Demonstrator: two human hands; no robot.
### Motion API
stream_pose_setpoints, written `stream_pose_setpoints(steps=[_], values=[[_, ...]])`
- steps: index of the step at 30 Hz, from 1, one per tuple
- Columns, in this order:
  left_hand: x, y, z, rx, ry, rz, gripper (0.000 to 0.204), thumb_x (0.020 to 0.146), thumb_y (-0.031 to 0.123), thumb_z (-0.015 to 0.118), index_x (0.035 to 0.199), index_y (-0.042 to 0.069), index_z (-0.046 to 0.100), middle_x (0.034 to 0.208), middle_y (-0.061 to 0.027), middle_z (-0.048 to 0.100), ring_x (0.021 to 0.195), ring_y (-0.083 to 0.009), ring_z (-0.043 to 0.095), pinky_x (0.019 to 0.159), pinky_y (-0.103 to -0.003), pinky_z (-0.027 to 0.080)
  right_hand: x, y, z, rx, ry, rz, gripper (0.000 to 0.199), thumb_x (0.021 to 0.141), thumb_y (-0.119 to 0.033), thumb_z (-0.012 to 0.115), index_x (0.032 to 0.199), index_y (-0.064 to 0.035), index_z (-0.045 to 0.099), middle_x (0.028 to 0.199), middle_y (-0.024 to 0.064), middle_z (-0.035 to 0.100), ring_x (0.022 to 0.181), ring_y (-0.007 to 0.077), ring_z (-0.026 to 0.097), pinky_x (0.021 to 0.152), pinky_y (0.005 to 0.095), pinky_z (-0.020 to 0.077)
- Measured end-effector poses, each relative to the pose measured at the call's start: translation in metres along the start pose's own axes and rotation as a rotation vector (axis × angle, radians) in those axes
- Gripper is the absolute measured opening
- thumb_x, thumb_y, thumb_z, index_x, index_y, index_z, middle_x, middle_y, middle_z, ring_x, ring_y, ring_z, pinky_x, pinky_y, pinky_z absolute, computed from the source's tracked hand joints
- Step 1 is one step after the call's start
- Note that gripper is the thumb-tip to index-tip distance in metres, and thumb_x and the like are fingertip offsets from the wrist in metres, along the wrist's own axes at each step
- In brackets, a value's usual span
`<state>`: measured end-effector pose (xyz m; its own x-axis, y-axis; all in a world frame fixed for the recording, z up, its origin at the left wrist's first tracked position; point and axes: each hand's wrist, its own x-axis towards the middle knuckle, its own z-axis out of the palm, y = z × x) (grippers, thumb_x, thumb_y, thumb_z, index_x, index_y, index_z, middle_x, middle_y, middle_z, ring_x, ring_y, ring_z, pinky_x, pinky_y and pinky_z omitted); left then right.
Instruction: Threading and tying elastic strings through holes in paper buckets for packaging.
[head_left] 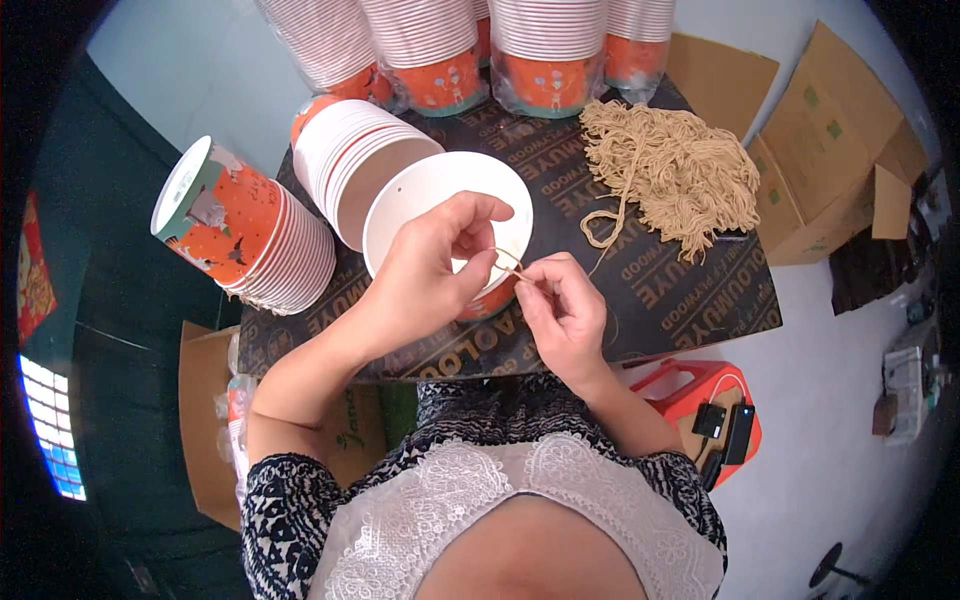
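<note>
A white-lined paper bucket (405, 205) with an orange outside stands mouth up near the front edge of the table, with a small hole in its wall. Over its opening, my left hand (425, 270) is closed, thumb and fingers pinching a thin tan cord (507, 262). Just right of it, my right hand (568, 315) pinches the same cord between thumb and forefinger. The cord forms a small loop between the two hands. Whether it passes through the bucket's wall is hidden by my hands.
Behind the bucket leans a stack of nested buckets (345, 160); another stack (240, 225) stands tilted at the left. A heap of tan cords (680, 175) lies right on the dark table (690, 310). Wrapped bucket stacks (545, 60) line the back. A red stool (685, 385) stands right.
</note>
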<state>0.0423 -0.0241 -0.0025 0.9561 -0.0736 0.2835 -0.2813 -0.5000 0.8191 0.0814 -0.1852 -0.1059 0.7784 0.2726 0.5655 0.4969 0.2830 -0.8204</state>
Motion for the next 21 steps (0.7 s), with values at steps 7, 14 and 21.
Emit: stream_pose_setpoints(steps=[7, 14, 21], values=[[-0.002, 0.007, -0.002, 0.162, -0.045, -0.058, 0.032, 0.089, -0.007, 0.06, 0.12, -0.003, 0.056, 0.086, -0.0013, 0.054, 0.078, -0.0073, 0.052, 0.071, -0.023, 0.046, 0.004, -0.005, 0.0, -0.158, 0.078, -0.214, 0.011, 0.086, 0.008, 0.065, 0.093, 0.0001, 0.06, 0.082, 0.0078, 0.057, 0.062, 0.0113, 0.053, 0.052, 0.0254, 0.0405], [-0.005, -0.001, 0.003, 0.209, 0.066, -0.005, 0.018, 0.083, -0.004, 0.063, 0.101, -0.003, 0.061, 0.081, -0.0133, 0.062, 0.076, -0.0239, 0.066, 0.067, -0.035, 0.052, 0.006, -0.006, -0.003, -0.274, 0.087, -0.276, 0.013, 0.084, 0.008, 0.067, 0.091, -0.0005, 0.06, 0.075, 0.0076, 0.057, 0.054, 0.0135, 0.052, 0.047, 0.0282, 0.0398], [-0.011, 0.012, 0.002, 0.328, 0.043, 0.07, 0.013, 0.082, -0.007, 0.066, 0.092, 0.0, 0.061, 0.089, -0.0096, 0.06, 0.08, -0.0197, 0.063, 0.07, -0.03, 0.051, 0.002, -0.008, 0.003, -0.121, 0.117, -0.153, 0.011, 0.088, 0.005, 0.067, 0.095, 0.0, 0.06, 0.069, 0.0013, 0.058, 0.054, 0.0039, 0.048, 0.048, 0.0229, 0.0373]])
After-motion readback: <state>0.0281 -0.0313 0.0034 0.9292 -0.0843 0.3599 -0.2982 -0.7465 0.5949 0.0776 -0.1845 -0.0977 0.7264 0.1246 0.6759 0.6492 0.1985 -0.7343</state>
